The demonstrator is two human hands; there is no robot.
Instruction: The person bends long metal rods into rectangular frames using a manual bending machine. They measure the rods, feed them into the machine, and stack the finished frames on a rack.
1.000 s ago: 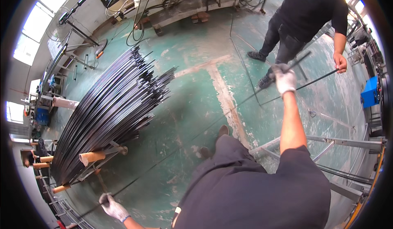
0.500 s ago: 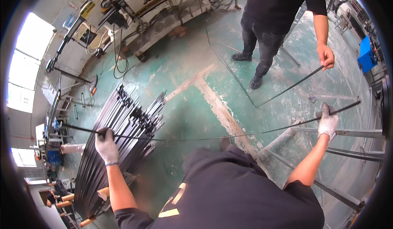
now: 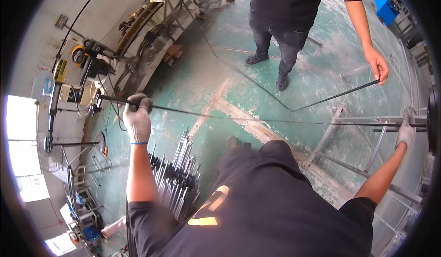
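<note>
A long, thin dark rod (image 3: 177, 110) spans the view in front of me from left to right. My left hand (image 3: 138, 121), in a pale knit glove, is closed around it near its left end, with a short piece sticking out beyond the fist. Far to the right, my gloved right hand (image 3: 406, 132) grips the rod beside a grey metal frame (image 3: 331, 133). Other dark bars lie on that frame next to the right hand. The rod looks very thin and slightly bowed along its middle.
Opposite me stands a person in dark clothes, whose hand (image 3: 377, 68) holds the end of a bent black strip (image 3: 337, 94) reaching the green floor (image 3: 257, 87). A bundle of rods (image 3: 179, 179) lies below my left arm. Machinery (image 3: 96, 57) lines the left wall.
My view and body have turned left. The rod, held in both hands, has moved from over the bundle on its left side to above the floor; its right end now lies along the frame.
</note>
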